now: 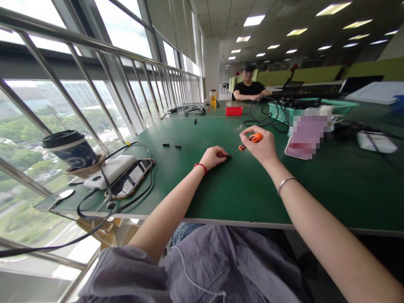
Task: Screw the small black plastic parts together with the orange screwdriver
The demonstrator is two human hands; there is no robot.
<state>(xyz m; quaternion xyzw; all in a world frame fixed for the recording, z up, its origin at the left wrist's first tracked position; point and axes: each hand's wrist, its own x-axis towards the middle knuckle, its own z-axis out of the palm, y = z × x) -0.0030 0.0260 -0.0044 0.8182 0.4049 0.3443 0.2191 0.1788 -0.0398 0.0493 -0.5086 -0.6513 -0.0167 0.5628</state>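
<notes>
My right hand [260, 145] is closed around the orange and black handle of a screwdriver [256, 137]. Its thin metal shaft slants down to the left, and the tip meets a small black part [229, 156] on the green table [195, 185]. My left hand [215, 157] pinches that part from the left side; the fingers partly cover it, so its exact kind is not clear. Farther left lie two small black pieces [178, 146], and another small dark piece [195, 121] sits farther back.
At left are a lidded paper cup [71, 151], a white power bank [110, 171], a phone [131, 179] and looping cables. A red tray [234, 111], a yellow jar [213, 99] and a seated person [248, 87] are at the back. A propped phone [307, 134] and green basket [277, 112] stand right.
</notes>
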